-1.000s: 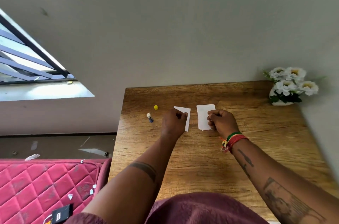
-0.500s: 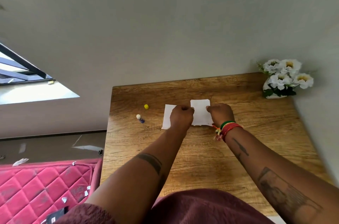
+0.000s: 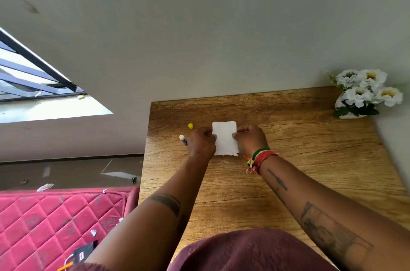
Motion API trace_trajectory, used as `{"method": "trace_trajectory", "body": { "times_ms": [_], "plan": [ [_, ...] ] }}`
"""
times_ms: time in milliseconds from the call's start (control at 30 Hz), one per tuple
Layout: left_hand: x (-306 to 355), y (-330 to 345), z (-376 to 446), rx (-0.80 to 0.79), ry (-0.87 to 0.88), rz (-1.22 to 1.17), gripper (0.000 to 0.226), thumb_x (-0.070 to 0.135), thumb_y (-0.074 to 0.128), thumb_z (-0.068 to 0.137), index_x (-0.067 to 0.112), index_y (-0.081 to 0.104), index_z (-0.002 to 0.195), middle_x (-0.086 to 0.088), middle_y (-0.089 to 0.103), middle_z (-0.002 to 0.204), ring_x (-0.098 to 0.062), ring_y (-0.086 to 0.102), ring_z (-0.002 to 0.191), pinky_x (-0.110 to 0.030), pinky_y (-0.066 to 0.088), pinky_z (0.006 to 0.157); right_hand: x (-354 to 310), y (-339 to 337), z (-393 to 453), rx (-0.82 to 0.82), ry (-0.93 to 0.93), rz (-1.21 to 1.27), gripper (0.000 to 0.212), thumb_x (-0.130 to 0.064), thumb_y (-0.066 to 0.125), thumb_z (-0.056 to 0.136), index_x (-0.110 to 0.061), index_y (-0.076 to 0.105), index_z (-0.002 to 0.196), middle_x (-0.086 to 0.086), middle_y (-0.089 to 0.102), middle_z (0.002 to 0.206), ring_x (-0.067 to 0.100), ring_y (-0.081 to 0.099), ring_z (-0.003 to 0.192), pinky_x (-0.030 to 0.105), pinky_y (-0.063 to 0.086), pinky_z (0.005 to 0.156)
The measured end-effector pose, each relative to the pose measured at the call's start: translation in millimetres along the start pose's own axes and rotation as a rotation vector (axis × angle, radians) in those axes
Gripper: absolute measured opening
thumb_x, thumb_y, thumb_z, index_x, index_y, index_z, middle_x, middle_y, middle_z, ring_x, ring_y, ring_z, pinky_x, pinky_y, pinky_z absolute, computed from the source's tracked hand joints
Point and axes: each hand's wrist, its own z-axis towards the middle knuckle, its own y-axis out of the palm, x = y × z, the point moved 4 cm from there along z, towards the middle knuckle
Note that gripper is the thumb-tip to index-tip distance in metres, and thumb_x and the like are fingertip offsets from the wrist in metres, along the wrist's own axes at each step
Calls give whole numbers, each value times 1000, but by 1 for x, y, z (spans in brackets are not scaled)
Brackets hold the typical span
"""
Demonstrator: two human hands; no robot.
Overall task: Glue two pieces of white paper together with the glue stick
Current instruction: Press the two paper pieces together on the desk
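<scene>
1. now both hands are pinching the white paper (image 3: 225,138) over the wooden table (image 3: 288,159); it is looking like one stacked piece, cannot tell if it is two sheets.
2. left hand (image 3: 202,143) is gripping the paper's left edge, fingers curled tight.
3. right hand (image 3: 250,139) is gripping the paper's right edge, thumb and fingers closed on it; a red, green and yellow wristband (image 3: 258,158) is sitting on that wrist.
4. glue stick (image 3: 183,139) is lying uncapped on the table just left of the left hand, white tip showing, blue body partly hidden behind the hand.
5. yellow cap (image 3: 190,126) is sitting on the table apart from the glue stick, just left of the paper's top edge.
6. white flowers in a vase (image 3: 363,95) are standing well right of the paper, at the table's far corner by the wall.
7. pink quilted mattress (image 3: 55,226) is lying left of the table, lower down.
</scene>
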Motion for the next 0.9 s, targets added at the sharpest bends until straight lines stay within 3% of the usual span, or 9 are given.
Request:
{"method": "trace_trajectory", "body": {
  "times_ms": [100,267,400,600,733,900],
  "plan": [
    [-2,-5,3,28,68,71,30,14,68,95,18,73,124,-4,76,109,-16,63,87,-26,50,68,5,8,-2,0,2,-35,16,-15,77,85,-18,67,97,5,72,103,30,70,92,51,60,82],
    [-4,-2,9,16,53,86,29,14,69,94,20,74,123,-4,76,112,-14,61,86,-35,59,76,7,8,-1,30,-28,-86,16,-16,77,86,-18,66,98,4,73,103,29,71,89,49,61,78],
    [-6,0,10,25,64,92,31,13,68,95,19,73,124,-5,76,114,-14,61,89,-29,51,74,5,9,0,43,-61,-154,16,-19,76,88,-19,65,99,3,71,102,24,69,86,45,62,73],
    [-8,3,10,32,54,87,30,13,68,94,18,72,123,-4,76,113,-20,68,98,-31,53,75,6,13,1,65,-112,-238,19,-18,75,89,-19,62,103,4,70,108,22,65,91,31,51,70],
    [-8,2,11,32,43,86,26,12,66,94,16,72,119,-3,75,112,-20,68,98,-32,55,77,5,16,1,52,-171,-312,28,-13,73,90,-16,60,115,7,70,112,26,66,103,28,48,78],
    [-7,3,8,35,78,109,24,10,64,95,15,70,117,-4,75,111,-23,69,101,-33,56,77,2,20,-2,10,-300,-470,51,-11,65,95,-28,54,142,13,63,122,30,63,111,39,55,91]
  ]
}}
